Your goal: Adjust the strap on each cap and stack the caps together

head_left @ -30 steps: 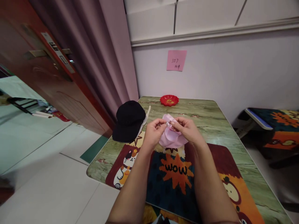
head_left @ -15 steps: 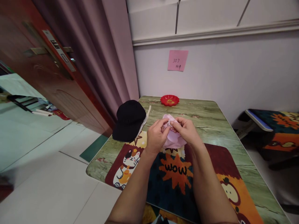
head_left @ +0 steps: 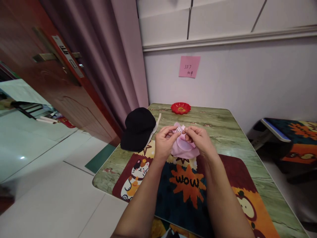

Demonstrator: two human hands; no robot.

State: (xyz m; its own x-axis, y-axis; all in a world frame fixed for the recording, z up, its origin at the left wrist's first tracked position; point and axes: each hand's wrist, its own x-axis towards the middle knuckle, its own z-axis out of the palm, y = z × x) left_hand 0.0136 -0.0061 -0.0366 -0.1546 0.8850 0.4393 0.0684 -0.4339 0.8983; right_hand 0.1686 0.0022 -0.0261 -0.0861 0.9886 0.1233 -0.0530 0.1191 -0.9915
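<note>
A pink cloth item, which looks like a cap [head_left: 185, 151], rests on the patterned mat in front of me. My left hand [head_left: 165, 140] pinches a small metal buckle [head_left: 178, 129] on its strap between thumb and fingers. Just to the right, my right hand [head_left: 198, 137] has its thumb and fingertips pressed together at the strap; the bit between them is too small to make out. A black cap [head_left: 138, 127] with a pale strap sits to the left of my hands.
A red scalloped dish [head_left: 181, 108] stands near the table's back edge. The mat [head_left: 183, 211] covers the front of the wooden-patterned table [head_left: 223, 132]. A door [head_left: 64, 82] and curtain are at left, another table [head_left: 300, 135] at right.
My right hand has drawn slightly away from my left, and a small gap shows between their fingertips. The buckle is more exposed. The view has shifted a little.
</note>
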